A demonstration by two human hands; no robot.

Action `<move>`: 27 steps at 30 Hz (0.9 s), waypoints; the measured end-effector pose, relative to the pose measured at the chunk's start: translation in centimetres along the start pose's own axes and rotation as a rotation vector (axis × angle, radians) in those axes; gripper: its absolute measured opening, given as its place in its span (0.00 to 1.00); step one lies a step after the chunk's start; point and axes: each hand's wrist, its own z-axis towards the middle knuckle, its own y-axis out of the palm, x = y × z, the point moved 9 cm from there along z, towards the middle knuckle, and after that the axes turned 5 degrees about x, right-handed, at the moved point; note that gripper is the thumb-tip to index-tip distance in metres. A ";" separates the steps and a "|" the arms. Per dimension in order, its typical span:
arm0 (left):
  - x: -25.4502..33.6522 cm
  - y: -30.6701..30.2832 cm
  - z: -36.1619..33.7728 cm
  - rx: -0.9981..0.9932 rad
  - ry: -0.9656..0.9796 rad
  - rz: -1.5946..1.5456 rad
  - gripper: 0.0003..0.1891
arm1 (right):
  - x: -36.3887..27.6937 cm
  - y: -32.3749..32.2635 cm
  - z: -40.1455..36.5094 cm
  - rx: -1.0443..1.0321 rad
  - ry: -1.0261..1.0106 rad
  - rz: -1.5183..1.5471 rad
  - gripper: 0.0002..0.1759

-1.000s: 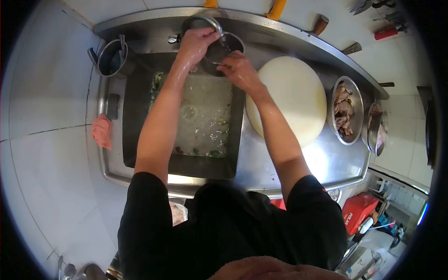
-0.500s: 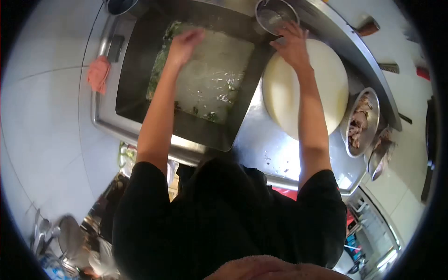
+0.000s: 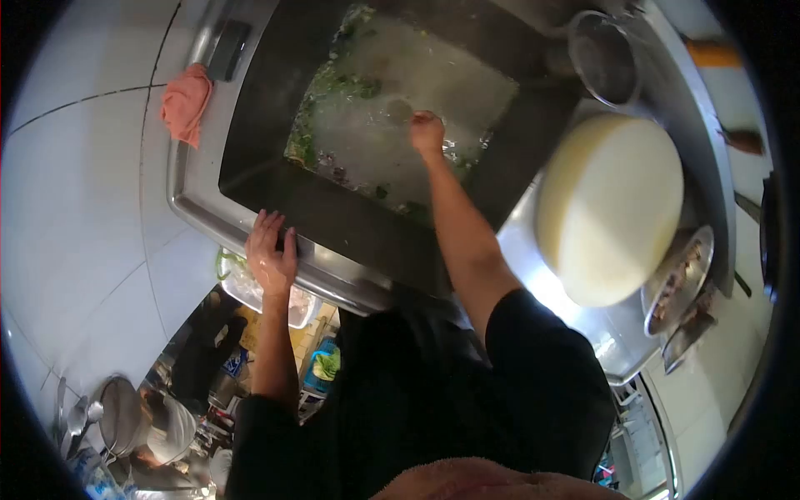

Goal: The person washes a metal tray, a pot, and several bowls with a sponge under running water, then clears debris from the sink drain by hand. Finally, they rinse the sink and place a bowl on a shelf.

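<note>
My left hand [image 3: 272, 250] rests on the front rim of the steel sink [image 3: 333, 265], fingers apart and nothing in them. Over the cloudy water [image 3: 400, 75], my right hand [image 3: 427, 133] has its fingers curled together at the surface; what they hold, if anything, is hidden. A small round dark shape shows in the water just left of the fingertips. Green leafy scraps [image 3: 354, 86] float along the left side and near the front of the water.
A thick round white block [image 3: 625, 208] stands right of the sink, a round strainer [image 3: 604, 58] behind it. Metal bowls with meat [image 3: 679, 283] sit at the far right. A pink cloth [image 3: 186, 102] lies on the left rim.
My left hand has come back from above the water to the front rim. My right hand has left the area by the strainer and white block and moved left to the water. The view has shifted.
</note>
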 end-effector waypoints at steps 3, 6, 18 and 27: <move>-1.0 0.3 0.1 -0.048 -0.124 -0.046 0.10 | 1.9 2.6 2.5 0.180 -0.177 -0.380 0.17; -1.4 0.2 0.3 -0.006 -0.103 -0.047 0.09 | 1.9 3.7 3.1 0.203 -0.237 -0.545 0.19; -2.9 -0.1 -0.6 0.078 -0.120 -0.110 0.08 | 2.1 4.5 5.1 0.225 -0.312 -0.501 0.18; -3.0 -0.8 -3.2 0.116 -0.087 -0.173 0.11 | -23.1 3.9 -14.2 -0.487 -0.279 0.493 0.06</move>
